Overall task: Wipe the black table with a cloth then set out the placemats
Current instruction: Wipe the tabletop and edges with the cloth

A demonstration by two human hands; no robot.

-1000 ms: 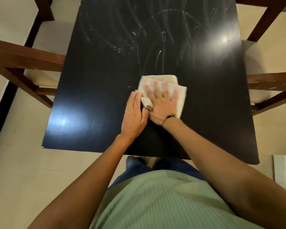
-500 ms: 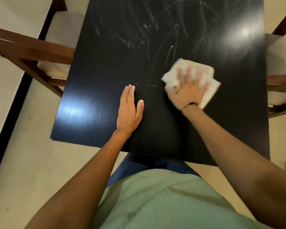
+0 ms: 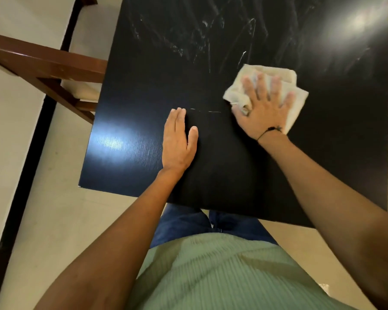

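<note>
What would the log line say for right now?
step: wiping | right hand: flat on cloth | left hand: flat on black table | streaks: far side | placemats: none seen

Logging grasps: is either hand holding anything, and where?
Nothing is gripped. The right hand presses flat on the folded white cloth's middle; the left hand rests on the black table.

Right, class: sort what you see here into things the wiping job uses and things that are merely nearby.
Used for the job:
- cloth, pressed flat under the right hand
- black table, streaked at the far end
- left hand, flat on the table

Merely nearby:
- wooden chair, at the table's left side
- floor
No placemats are in view.
</note>
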